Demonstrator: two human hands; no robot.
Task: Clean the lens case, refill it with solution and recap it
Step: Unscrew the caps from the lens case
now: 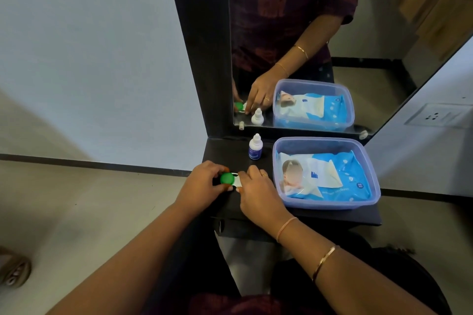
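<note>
Left hand (pixel 202 181) grips the green cap (pixel 227 178), right hand (pixel 258 194) pinches the lens case (pixel 237 182); solution bottle (pixel 255 147), at twelve o'clock, stands capped, so refilling likely remains.

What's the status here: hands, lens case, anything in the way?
Left hand grips the lens case at its green cap; right hand pinches its white end. Solution bottle stands behind, untouched. Wipes tub to the right, nothing blocking.

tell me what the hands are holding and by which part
Both hold the lens case: the left hand grips around its green cap, the right hand pinches the white end beside it.
</note>
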